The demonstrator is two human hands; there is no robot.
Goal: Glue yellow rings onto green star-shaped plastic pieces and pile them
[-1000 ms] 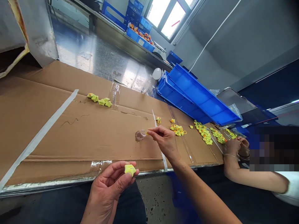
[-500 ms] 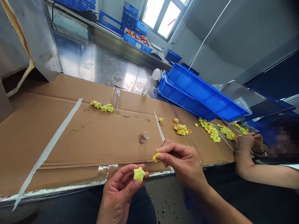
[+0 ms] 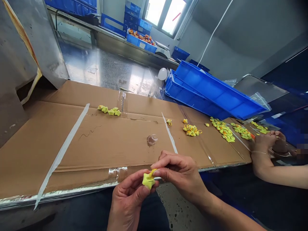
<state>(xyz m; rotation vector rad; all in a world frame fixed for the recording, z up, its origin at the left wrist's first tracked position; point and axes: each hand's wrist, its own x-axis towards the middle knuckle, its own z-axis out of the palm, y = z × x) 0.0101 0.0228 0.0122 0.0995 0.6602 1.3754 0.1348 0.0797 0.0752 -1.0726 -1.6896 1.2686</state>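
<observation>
A person's left hand [image 3: 128, 200] pinches a small yellow star [image 3: 147, 182] between thumb and fingers, just in front of the near edge of a table covered in cardboard [image 3: 96, 147]. The right hand [image 3: 184, 175] presses a smaller yellow piece [image 3: 153, 173], held between thumb and forefinger, against the star's top. Beyond lie a clear cup [image 3: 152, 140] and a pile of yellow toys [image 3: 191, 130].

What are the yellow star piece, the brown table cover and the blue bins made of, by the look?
Yellow star piece: probably matte plastic or rubber, no glare. Brown table cover: cardboard, creased, taped seams. Blue bins: rigid plastic, slight sheen, moulded rims.
</observation>
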